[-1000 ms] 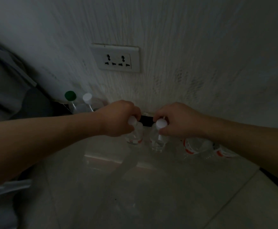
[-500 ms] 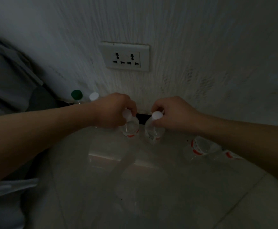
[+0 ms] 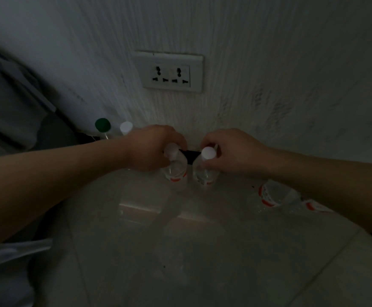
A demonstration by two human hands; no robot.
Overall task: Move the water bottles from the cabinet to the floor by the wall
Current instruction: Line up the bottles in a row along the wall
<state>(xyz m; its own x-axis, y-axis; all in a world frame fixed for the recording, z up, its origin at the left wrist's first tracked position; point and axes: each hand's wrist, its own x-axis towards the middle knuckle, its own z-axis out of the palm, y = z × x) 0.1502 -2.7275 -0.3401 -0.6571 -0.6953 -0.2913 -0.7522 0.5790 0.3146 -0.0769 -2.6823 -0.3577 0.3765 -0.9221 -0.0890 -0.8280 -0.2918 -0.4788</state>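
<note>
Now my left hand (image 3: 152, 149) and right hand (image 3: 231, 151) clasp water bottles (image 3: 176, 171) set on the floor (image 3: 180, 251) beneath; releasing likely comes next.

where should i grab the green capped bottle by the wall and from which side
Take the green-capped bottle by the neck under its cap, coming from above. It stands upright, with the wall close behind and a white-capped bottle right beside it, so only the top looks free. The left hand now grips the left bottle, and the right hand grips the right bottle.
</note>
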